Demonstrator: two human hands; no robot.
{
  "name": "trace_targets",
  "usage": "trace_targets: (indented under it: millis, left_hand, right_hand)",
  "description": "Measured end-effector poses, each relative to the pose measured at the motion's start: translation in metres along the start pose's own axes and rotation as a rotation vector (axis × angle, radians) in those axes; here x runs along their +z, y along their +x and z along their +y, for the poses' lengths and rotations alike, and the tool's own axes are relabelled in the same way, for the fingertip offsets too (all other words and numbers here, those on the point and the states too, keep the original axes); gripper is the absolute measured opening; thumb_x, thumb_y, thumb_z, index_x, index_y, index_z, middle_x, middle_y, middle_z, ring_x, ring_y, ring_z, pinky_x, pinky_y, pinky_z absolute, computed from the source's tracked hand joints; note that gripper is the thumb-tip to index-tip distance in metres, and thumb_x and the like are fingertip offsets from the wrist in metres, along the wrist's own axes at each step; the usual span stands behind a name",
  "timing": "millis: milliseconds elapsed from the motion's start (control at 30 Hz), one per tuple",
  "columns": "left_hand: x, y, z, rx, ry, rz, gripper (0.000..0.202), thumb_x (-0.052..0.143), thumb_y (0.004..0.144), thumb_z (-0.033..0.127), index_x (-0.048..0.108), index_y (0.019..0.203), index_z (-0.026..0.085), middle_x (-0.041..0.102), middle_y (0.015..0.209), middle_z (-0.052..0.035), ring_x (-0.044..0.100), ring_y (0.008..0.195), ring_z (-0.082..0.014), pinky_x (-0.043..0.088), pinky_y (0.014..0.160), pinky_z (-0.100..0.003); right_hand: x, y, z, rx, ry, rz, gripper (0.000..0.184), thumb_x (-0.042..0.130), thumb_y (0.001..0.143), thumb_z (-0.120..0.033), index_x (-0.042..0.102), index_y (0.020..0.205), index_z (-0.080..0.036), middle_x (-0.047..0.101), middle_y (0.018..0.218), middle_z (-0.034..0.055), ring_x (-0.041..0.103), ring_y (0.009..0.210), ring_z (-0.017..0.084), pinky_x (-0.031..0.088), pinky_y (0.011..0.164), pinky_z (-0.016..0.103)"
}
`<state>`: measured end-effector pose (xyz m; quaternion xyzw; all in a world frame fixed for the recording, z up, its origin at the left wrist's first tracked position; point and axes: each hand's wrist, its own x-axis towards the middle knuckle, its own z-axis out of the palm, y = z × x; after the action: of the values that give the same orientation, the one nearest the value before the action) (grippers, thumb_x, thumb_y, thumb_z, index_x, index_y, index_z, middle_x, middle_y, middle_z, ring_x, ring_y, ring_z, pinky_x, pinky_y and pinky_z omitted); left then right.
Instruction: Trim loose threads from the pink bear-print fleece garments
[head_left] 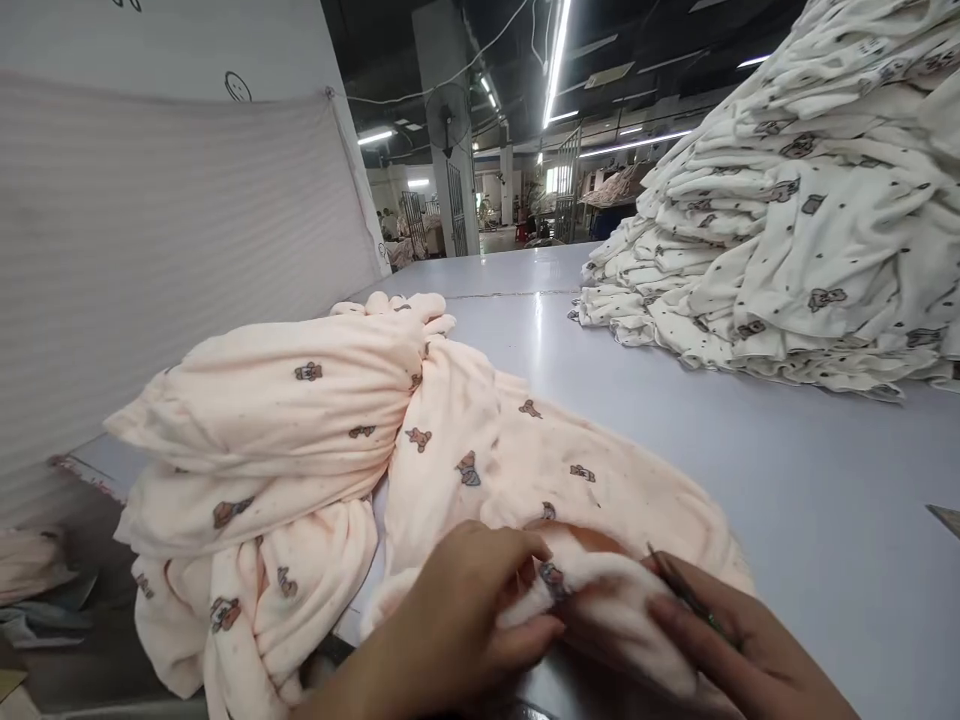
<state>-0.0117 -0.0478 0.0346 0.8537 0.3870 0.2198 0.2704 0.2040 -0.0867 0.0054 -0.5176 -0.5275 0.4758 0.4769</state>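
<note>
Left hand (465, 610) low centre, palm down, fingers curled, thumb closed against fingertips in a pinch. Right hand (742, 650) bottom right, palm down, fingers stretched leftward, nearly meeting the left; its grip is unclear.

A wide pale-grey table (750, 480) runs back into a dim factory hall, with a dark ceiling (645, 40) crossed by bright tube lights (556, 50), a fan (448, 115) on a white pillar (439, 50) and metal gates (568, 180) beyond, while a ribbed white sheet (150, 250) hangs along the left.
</note>
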Motion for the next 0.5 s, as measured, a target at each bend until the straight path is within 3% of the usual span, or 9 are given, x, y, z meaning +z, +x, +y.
trace_targets:
  millis: [133,267,333,433,500]
  left_hand:
    - [0.016,0.001,-0.003,-0.127,-0.154,0.051,0.033,0.047,0.073,0.012,0.062,0.102,0.016,0.064,0.091,-0.0066,0.055,0.086,-0.022,0.041,0.078,-0.033]
    - [0.014,0.006,-0.008,-0.42,-0.857,-0.215,0.016,0.053,0.073,0.026,0.06,0.073,0.012,0.054,0.058,-0.0003,0.047,0.051,-0.0108,0.037,0.053,-0.022]
    - [0.013,0.007,-0.009,-0.475,-1.069,-0.226,0.016,0.056,0.071,0.028,0.058,0.074,0.012,0.054,0.057,0.0002,0.044,0.047,-0.0082,0.035,0.05,-0.02]
    - [0.017,0.006,-0.01,-0.514,-1.122,-0.181,0.015,0.055,0.072,0.026,0.058,0.078,0.013,0.055,0.058,0.0005,0.043,0.044,-0.0068,0.033,0.046,-0.018]
    - [0.019,0.005,-0.009,-0.54,-1.111,-0.179,0.013,0.053,0.071,0.025,0.056,0.078,0.014,0.052,0.055,0.0022,0.04,0.042,-0.0062,0.031,0.044,-0.017]
  right_hand:
    - [-0.003,0.008,0.006,0.04,0.036,-0.046,0.026,0.057,0.08,-0.049,0.066,0.084,-0.024,0.062,0.07,-0.0012,0.059,0.069,0.016,0.048,0.076,0.026]
    - [0.003,0.015,0.022,0.076,-0.068,-0.053,0.036,0.046,0.085,-0.054,0.059,0.076,-0.022,0.058,0.064,-0.0013,0.057,0.062,0.016,0.048,0.059,0.025]
    - [0.004,0.015,0.031,0.072,-0.181,-0.025,0.031,0.049,0.084,-0.052,0.058,0.077,-0.023,0.059,0.069,-0.0017,0.057,0.067,0.016,0.046,0.062,0.025]
    - [0.001,0.008,0.034,0.046,-0.346,0.062,0.028,0.06,0.078,-0.049,0.058,0.096,-0.027,0.063,0.097,0.0,0.058,0.092,0.021,0.045,0.077,0.026]
    - [-0.001,0.0,0.027,-0.025,-0.445,0.125,0.031,0.059,0.079,-0.047,0.054,0.105,-0.03,0.061,0.108,0.0001,0.058,0.099,0.021,0.048,0.075,0.023]
